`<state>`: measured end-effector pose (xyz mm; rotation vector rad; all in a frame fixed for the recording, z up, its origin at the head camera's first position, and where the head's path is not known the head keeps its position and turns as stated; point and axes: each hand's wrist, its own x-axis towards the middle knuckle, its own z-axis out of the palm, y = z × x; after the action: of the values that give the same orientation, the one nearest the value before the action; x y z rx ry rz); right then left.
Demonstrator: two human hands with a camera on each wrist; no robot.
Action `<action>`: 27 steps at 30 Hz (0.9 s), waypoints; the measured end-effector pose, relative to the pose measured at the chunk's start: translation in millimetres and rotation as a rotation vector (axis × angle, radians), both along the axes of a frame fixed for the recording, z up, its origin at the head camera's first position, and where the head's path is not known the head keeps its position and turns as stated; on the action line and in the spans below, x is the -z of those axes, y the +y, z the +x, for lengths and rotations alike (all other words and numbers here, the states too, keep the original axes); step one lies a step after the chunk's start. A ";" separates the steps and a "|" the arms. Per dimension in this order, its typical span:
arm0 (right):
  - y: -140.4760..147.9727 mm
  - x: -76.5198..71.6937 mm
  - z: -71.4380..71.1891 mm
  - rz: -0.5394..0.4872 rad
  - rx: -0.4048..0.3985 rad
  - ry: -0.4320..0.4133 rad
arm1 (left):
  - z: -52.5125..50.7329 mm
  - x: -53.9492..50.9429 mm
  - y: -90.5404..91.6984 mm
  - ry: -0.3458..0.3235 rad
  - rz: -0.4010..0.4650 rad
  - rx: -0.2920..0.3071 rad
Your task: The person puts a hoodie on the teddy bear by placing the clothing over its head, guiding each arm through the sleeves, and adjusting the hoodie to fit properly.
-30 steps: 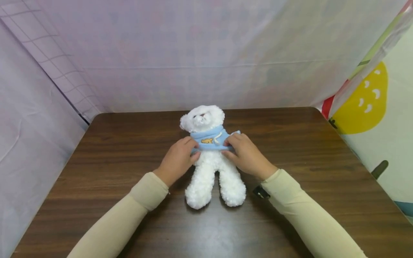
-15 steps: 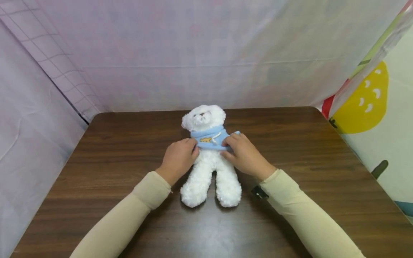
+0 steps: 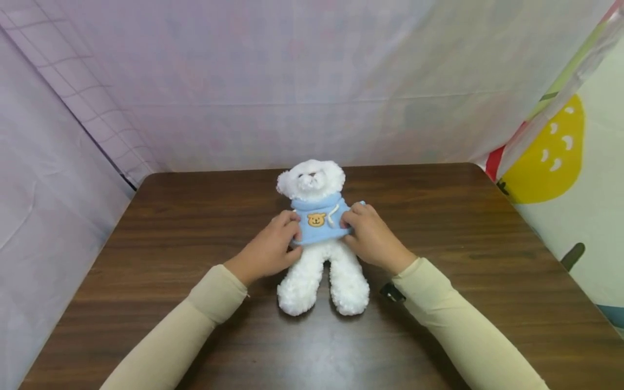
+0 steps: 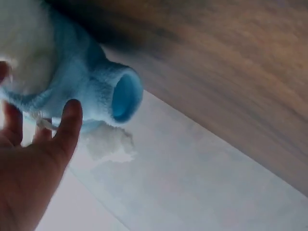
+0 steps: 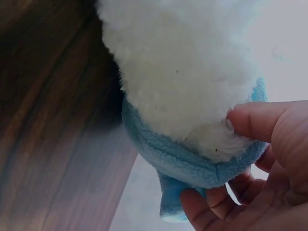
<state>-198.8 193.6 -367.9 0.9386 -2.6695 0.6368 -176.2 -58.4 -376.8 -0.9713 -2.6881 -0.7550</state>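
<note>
A white plush teddy bear lies on its back, head toward the far table edge. It wears a small light-blue sweatshirt with a bear-face patch and a white drawstring. My left hand holds the sweatshirt's hem at the bear's left-hand side in view, thumb below and fingers on top. On the opposite side my right hand pinches the hem, with the thumb against the fur in the right wrist view. In the left wrist view a sleeve sticks out, and no paw shows at its opening.
The brown wooden table carries the bear. A pale curtain hangs behind its far edge. A printed cloth with a yellow shape hangs at right. A dark band shows by the right cuff.
The sweatshirt's hem has come down over the bear's belly, so the bear-face patch lies flat and whole. My left hand has moved slightly toward me; my right hand barely moved.
</note>
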 end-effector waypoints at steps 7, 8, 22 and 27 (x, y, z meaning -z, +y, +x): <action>1.5 0.4 1.4 -0.009 -0.039 -0.006 | -3.1 8.7 2.7 0.108 -0.033 -0.096; 1.0 0.1 2.4 -0.009 -0.049 -0.007 | -3.8 9.8 3.5 0.122 -0.031 -0.103; -6.3 4.0 3.7 -0.039 -0.063 0.081 | -7.9 5.7 17.7 0.281 -0.074 -0.135; -0.3 3.7 1.8 0.000 -0.042 0.045 | -6.7 0.0 13.7 0.241 -0.086 -0.054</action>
<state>-196.9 193.2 -371.6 0.9990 -2.6168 0.6179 -182.9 -44.7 -376.8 -0.9377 -2.5420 -0.4813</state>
